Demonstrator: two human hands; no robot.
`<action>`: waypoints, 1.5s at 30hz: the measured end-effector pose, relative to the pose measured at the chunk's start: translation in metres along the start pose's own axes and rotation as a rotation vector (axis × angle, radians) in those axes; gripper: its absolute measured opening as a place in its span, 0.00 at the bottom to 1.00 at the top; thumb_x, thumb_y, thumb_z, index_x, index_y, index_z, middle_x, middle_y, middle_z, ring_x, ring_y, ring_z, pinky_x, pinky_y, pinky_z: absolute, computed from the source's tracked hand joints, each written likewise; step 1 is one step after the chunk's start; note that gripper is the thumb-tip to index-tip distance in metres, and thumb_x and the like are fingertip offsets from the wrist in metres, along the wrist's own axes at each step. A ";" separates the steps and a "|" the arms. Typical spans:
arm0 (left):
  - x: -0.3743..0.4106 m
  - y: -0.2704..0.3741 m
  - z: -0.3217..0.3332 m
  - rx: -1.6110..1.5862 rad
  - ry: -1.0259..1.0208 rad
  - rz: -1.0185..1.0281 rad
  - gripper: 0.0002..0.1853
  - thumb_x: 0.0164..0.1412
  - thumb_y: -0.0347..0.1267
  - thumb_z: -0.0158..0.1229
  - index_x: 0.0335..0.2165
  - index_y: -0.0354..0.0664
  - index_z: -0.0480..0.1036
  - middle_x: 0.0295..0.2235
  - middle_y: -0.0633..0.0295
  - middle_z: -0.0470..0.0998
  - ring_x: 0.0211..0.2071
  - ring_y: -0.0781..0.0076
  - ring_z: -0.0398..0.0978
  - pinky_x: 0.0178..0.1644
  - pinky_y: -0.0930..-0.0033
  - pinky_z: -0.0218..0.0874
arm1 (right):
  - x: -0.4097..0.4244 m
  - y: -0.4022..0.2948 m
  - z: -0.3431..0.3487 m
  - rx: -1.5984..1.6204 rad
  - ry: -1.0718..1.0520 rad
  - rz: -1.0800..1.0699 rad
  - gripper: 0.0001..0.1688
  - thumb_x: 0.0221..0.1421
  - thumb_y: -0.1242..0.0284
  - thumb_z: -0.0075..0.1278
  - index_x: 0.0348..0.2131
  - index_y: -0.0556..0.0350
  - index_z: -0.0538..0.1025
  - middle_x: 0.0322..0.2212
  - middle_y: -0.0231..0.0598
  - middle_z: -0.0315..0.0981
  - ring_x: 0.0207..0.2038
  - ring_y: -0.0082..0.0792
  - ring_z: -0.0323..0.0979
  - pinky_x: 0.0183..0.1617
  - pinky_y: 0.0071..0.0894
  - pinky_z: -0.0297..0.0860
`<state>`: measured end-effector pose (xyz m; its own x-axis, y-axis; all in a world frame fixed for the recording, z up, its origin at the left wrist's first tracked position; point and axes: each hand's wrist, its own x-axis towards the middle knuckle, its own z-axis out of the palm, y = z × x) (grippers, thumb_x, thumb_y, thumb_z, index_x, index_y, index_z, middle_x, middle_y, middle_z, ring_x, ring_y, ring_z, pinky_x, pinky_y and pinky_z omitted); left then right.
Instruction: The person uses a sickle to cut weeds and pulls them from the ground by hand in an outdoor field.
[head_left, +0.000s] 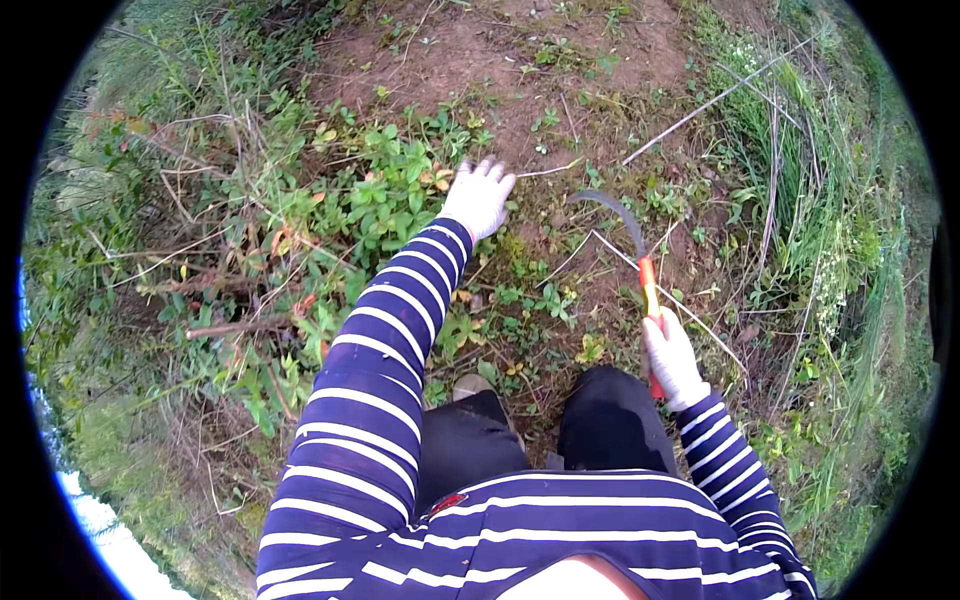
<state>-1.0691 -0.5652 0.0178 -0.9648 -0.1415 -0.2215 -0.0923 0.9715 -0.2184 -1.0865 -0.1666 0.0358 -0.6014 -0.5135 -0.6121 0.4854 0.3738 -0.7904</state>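
My right hand (671, 356), in a white glove, grips a sickle by its red and yellow handle (648, 289). The sickle's dark curved blade (621, 214) points away from me, its tip bent to the left over the ground. My left hand (478, 196), gloved too, is stretched out palm down beside a clump of leafy green plants (390, 187). Its fingers are slightly apart and a little blurred, with nothing visible in them. A thin pale stem (551, 172) runs out to the right from near its fingertips; whether they touch is unclear.
Bare reddish soil (480, 60) with small weeds lies ahead. Dry twigs and a cut woody stem (236, 328) stick out of the brush at left. A bent dry stalk (701, 322) passes behind the sickle. A long stick (712, 101) leans toward tall grass (806, 165) at right.
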 end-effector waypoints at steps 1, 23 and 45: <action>0.009 -0.006 0.001 0.023 -0.079 -0.040 0.38 0.55 0.41 0.64 0.62 0.45 0.61 0.64 0.52 0.61 0.66 0.52 0.59 0.67 0.47 0.53 | 0.012 0.004 0.011 0.064 -0.005 0.000 0.14 0.68 0.65 0.45 0.48 0.52 0.66 0.22 0.28 0.65 0.15 0.22 0.61 0.19 0.22 0.61; -0.058 -0.034 0.029 -0.111 -0.221 -0.265 0.15 0.57 0.23 0.51 0.44 0.40 0.70 0.40 0.45 0.76 0.38 0.48 0.80 0.40 0.52 0.73 | 0.166 0.024 0.087 -0.399 -0.123 -0.213 0.22 0.63 0.61 0.53 0.48 0.58 0.71 0.29 0.45 0.74 0.32 0.38 0.73 0.40 0.37 0.70; -0.053 -0.085 0.021 0.271 -0.061 -0.289 0.19 0.60 0.29 0.49 0.51 0.40 0.66 0.57 0.49 0.67 0.59 0.56 0.64 0.62 0.52 0.56 | 0.196 -0.008 0.139 -0.104 -0.199 -0.070 0.21 0.64 0.58 0.54 0.46 0.55 0.71 0.24 0.33 0.68 0.25 0.26 0.65 0.29 0.31 0.65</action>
<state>-1.0045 -0.6440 0.0281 -0.8915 -0.4208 -0.1681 -0.2819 0.8054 -0.5213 -1.1198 -0.3779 -0.0746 -0.4891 -0.6794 -0.5471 0.3726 0.4044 -0.8353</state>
